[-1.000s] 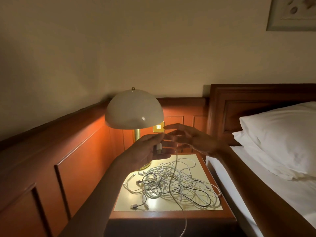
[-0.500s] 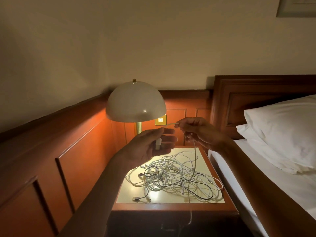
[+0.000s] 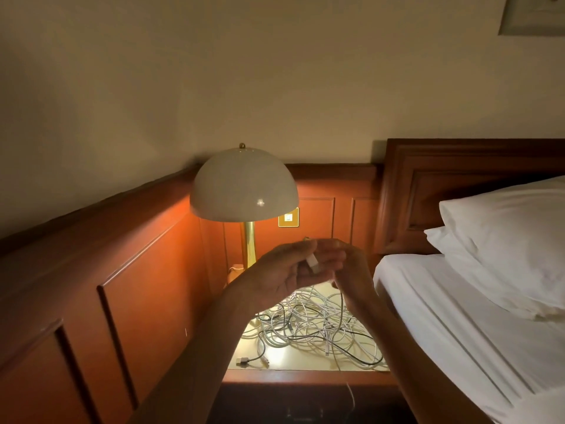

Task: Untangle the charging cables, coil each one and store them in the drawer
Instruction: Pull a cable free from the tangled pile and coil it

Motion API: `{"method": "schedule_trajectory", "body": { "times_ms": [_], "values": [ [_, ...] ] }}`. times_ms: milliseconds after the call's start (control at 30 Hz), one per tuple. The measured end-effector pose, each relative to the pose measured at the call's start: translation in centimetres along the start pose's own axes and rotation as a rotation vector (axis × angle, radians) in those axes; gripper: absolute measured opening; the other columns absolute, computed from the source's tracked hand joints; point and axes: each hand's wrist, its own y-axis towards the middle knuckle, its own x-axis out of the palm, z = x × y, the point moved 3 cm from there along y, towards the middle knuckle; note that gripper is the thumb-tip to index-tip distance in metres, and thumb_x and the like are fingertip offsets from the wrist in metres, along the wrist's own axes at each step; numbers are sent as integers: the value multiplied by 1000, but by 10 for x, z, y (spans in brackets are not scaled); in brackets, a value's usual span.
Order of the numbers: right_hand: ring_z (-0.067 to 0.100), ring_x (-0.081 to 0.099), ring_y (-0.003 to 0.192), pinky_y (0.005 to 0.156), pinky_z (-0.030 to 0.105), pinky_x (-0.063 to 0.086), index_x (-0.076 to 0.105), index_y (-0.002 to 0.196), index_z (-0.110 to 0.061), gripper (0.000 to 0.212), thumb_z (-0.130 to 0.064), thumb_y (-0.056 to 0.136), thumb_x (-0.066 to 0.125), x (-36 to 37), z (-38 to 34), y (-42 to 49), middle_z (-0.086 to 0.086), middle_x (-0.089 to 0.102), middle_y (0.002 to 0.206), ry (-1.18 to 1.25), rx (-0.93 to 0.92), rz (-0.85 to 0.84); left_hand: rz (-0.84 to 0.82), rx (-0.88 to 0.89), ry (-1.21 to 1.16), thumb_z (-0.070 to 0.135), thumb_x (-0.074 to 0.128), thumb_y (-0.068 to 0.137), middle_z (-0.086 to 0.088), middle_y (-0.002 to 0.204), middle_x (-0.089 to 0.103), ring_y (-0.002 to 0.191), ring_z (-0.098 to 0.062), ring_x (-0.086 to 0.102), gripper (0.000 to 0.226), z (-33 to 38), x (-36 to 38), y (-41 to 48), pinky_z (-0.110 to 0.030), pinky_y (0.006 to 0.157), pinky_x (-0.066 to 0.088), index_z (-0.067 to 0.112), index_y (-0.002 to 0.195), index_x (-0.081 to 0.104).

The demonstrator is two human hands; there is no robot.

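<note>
Brings right hand (image 3: 351, 270), fingers curled round the white cable (image 3: 341, 307), back to left hand (image 3: 275, 276) pinching its plug (image 3: 313, 264) before the lamp (image 3: 244, 185), probably starting a coil.

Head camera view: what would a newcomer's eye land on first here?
The glowing domed lamp in the corner stands out first, lighting a tangled heap of white and dark cables on the bedside table below it. Above the heap, the left hand holds a white plug, with the right hand close beside it, blurred. White pillows lie on the bed to the right.
</note>
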Motion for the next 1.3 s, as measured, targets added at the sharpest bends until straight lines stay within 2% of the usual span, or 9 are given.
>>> {"method": "schedule_trajectory", "body": {
  "times_ms": [100, 300, 400, 533, 767, 900, 1033, 1200, 1300],
  "values": [
    [6, 34, 41, 45, 21, 27, 71, 68, -36, 36, -32, 100, 56, 9, 13, -27, -7, 48, 53, -57, 172, -153, 110, 139, -59, 24, 51, 94, -15, 126, 66, 117, -24, 64, 39, 2, -17, 14, -32, 92, 56, 2, 124, 59],
    [1, 56, 46, 54, 16, 48, 72, 110, -23, 17, -25, 100, 58, 2, -1, -54, -13, 63, 64, -596, 69, -386, 308, 197, 347, 19, 52, 100, -12, 127, 66, 118, -19, 63, 27, -16, -47, 27, -30, 97, 52, 9, 123, 62],
    [3, 64, 71, 81, 27, 55, 75, 105, -27, 19, -32, 99, 58, -13, -33, -46, -10, 74, 92, -981, -54, -378, 194, 147, 661, 28, 58, 98, -19, 107, 70, 99, -24, 65, 17, -27, -48, 25, -48, 93, 52, 27, 107, 72],
    [2, 62, 63, 71, 27, 56, 76, 96, -25, 15, -38, 89, 71, -23, -77, -20, -15, 67, 72, -1137, -165, -515, -105, -49, 723, 17, 49, 102, -7, 88, 69, 90, -23, 68, 25, -29, -30, 15, -42, 94, 53, 13, 96, 73],
    [22, 51, 49, 44, 19, 36, 77, 81, -15, 18, -30, 72, 82, -35, -103, 19, 9, 71, 67, -458, 7, -764, -399, -134, 277, 24, 43, 99, -4, 92, 74, 88, -17, 72, 33, -10, 1, -14, -28, 82, 56, 12, 101, 74],
    [10, 41, 46, 44, 21, 33, 67, 85, -5, 24, -27, 79, 72, -24, -58, 0, 6, 54, 63, 93, 247, -437, -57, 70, -127, 21, 58, 86, -8, 83, 73, 75, -16, 72, 24, 0, 5, -7, -30, 73, 60, 8, 86, 78],
    [17, 44, 45, 47, 25, 38, 74, 99, -18, 19, -29, 99, 58, -4, -8, -50, 11, 55, 66, 98, 373, -290, 141, 156, -475, 14, 51, 93, -17, 107, 72, 93, -22, 73, 27, -3, -5, 10, -32, 82, 60, -2, 104, 70],
    [8, 54, 40, 54, 32, 53, 70, 107, -21, 17, -27, 102, 56, -3, -23, -66, 7, 63, 58, -488, 171, -446, 450, 353, 154, 21, 50, 101, -14, 116, 71, 109, -25, 68, 24, -24, -30, 22, -32, 96, 54, 13, 108, 71],
    [-3, 56, 49, 67, 21, 50, 73, 105, -21, 19, -32, 100, 58, -19, -58, -47, -14, 57, 59, -887, -4, -454, 327, 405, 824, 36, 45, 103, 0, 90, 73, 83, -19, 67, 31, -33, -37, 20, -33, 74, 50, 31, 89, 72]
  ]
}}
